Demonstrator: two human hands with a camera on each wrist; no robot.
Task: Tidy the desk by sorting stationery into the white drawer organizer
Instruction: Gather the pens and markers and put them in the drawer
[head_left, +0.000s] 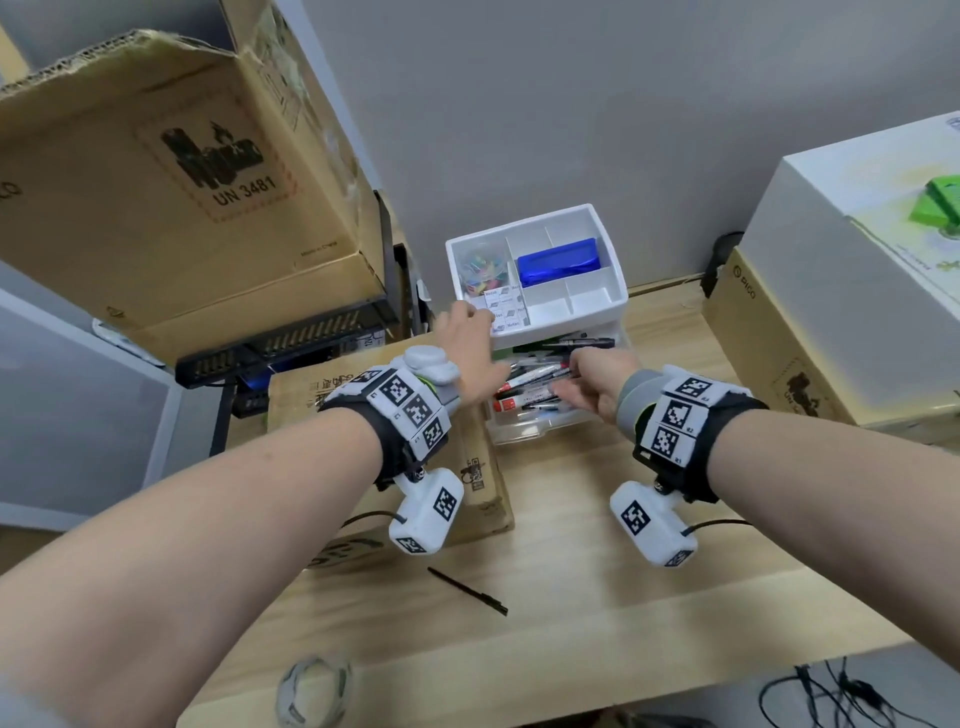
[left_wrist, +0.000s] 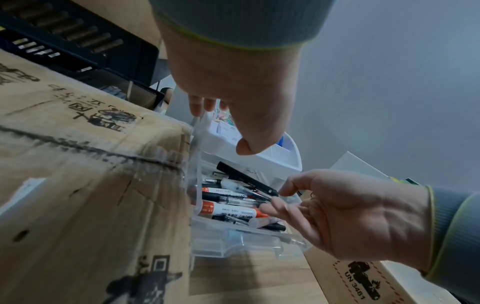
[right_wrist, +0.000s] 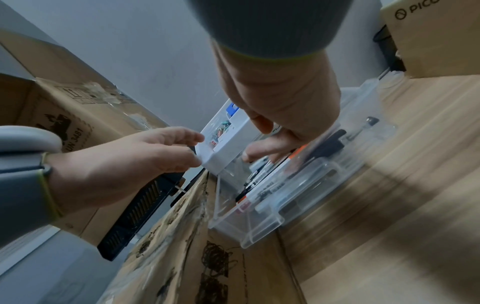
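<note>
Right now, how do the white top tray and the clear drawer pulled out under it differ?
The white top tray is opaque and split into compartments; the clear drawer is see-through and one open bin. The tray holds a blue box, coloured clips and small labelled boxes, with some compartments bare; the drawer is heaped with pens and markers. The left hand grips the tray's corner; the right hand reaches into the drawer. Both belong to one organizer.
</note>
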